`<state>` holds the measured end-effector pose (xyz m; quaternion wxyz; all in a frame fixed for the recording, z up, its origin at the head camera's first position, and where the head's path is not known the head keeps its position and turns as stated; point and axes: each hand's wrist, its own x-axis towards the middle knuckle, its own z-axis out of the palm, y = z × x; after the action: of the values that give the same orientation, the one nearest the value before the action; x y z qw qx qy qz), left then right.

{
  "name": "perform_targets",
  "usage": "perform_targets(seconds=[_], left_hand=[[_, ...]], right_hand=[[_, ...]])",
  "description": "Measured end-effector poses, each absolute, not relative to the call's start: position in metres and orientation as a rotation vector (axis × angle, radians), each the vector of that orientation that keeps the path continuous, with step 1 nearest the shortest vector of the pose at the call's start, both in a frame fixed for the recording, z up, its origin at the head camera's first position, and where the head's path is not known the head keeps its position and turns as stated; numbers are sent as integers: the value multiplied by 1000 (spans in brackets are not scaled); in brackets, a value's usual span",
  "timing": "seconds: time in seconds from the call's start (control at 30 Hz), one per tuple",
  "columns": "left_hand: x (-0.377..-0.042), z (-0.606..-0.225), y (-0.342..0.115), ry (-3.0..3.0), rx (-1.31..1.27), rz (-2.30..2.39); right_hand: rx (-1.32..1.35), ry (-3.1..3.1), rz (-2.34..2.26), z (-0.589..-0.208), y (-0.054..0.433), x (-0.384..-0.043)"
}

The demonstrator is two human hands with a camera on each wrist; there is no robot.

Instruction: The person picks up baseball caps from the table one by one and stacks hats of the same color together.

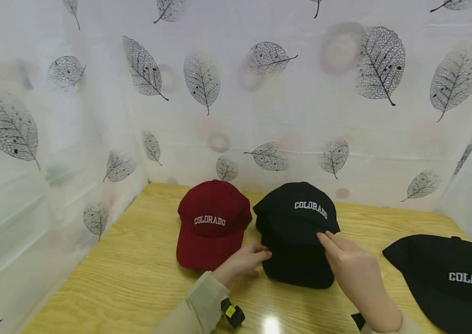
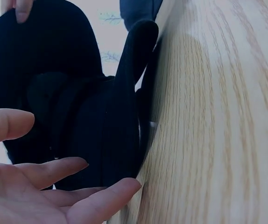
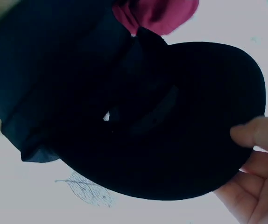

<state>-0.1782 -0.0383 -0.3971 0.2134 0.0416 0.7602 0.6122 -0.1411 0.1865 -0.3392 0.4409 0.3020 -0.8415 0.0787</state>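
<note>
My right hand (image 1: 354, 264) pinches the brim of a black cap (image 1: 311, 208) lettered COLORADO, thumb on one face and fingers on the other, as the right wrist view shows. That cap's brim (image 3: 208, 116) is tilted up. Beneath it, partly hidden, a second black cap (image 1: 298, 273) sits on the table with its brim toward me. Beside this lower cap is my left hand (image 1: 244, 264), its fingers spread and extended in the left wrist view. I cannot tell whether its fingertips touch the fabric.
A red COLORADO cap (image 1: 215, 227) sits left of the black ones, close to my left forearm. Another black COLORADO cap (image 1: 449, 264) lies at the right edge of the wooden table (image 1: 135, 260). A leaf-patterned curtain (image 1: 236, 111) closes off the back and sides.
</note>
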Motion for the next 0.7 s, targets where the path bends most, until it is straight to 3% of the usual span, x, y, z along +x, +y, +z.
perform_targets(seconds=[0.37, 0.7], left_hand=[[-180, -397, -39, 2122, 113, 1670], [-179, -396, -40, 2125, 47, 1671]], right_hand=[[806, -2585, 132, -356, 176, -146], [1039, -2920, 122, -358, 173, -147]])
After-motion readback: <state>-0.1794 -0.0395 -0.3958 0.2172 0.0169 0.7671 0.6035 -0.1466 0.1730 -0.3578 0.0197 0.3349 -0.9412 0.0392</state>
